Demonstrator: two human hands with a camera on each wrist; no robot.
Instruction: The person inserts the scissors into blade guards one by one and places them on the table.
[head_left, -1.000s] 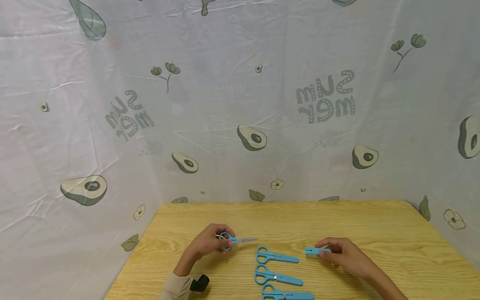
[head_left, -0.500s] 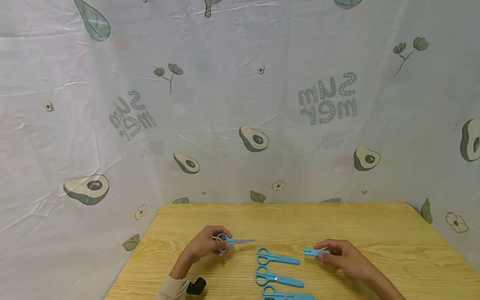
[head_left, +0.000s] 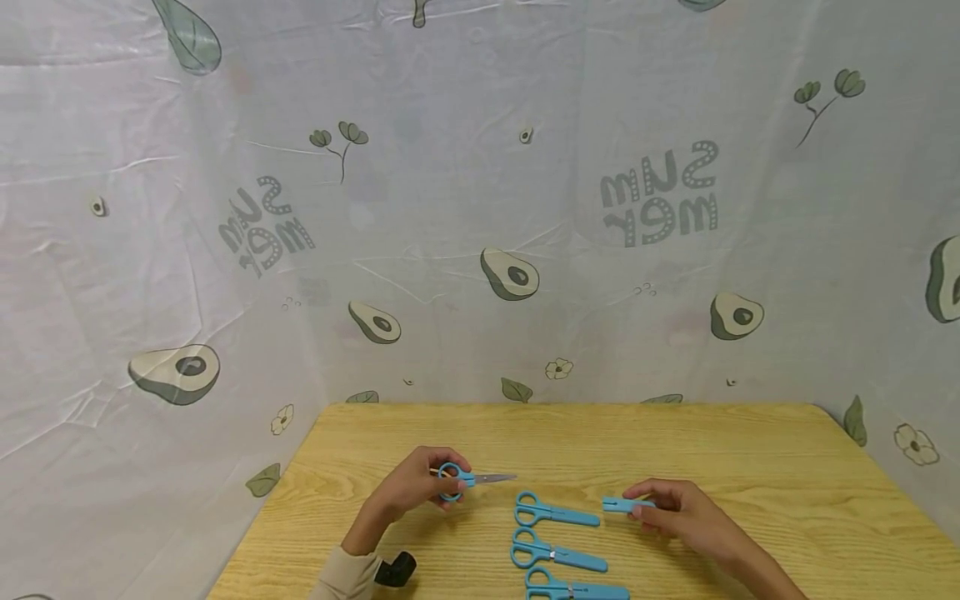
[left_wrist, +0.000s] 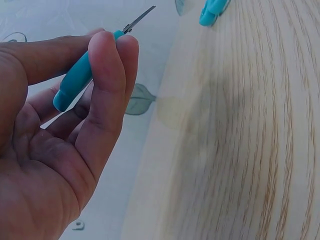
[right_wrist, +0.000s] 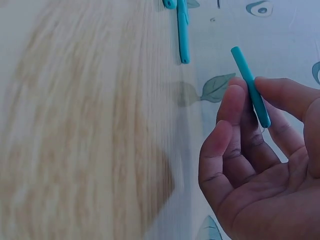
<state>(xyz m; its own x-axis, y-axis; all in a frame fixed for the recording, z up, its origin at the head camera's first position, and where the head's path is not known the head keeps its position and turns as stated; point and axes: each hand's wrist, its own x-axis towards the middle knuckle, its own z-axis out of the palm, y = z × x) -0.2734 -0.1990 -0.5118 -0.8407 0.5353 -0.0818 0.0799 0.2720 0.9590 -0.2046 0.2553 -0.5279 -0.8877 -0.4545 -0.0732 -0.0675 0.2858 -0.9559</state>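
My left hand (head_left: 420, 485) pinches a pair of scissors (head_left: 489, 479) by its blue handles, the bare metal blades pointing right. In the left wrist view the blue handle (left_wrist: 75, 82) sits between thumb and fingers. Across from it, my right hand (head_left: 681, 510) pinches a blue blade cover (head_left: 619, 505), its slotted end facing left toward the blades. The right wrist view shows this cover (right_wrist: 244, 70) edge-on between thumb and fingertips. A gap separates blades and cover. Between the hands lie three blue scissors with covered blades: a top pair (head_left: 562, 516), a middle pair (head_left: 566, 557) and a bottom pair (head_left: 581, 591).
The wooden table (head_left: 675, 442) carries everything. A pale curtain (head_left: 420, 208) printed with avocados and leaves hangs behind and along both sides. The bottom pair of scissors is cut off by the lower edge of the head view. A black wrist device (head_left: 396, 570) sits by the left sleeve.
My right hand has brought the blade cover slightly left, toward the scissors. The left hand dipped left a little and came back, still holding the scissors. The three scissors on the table stay put.
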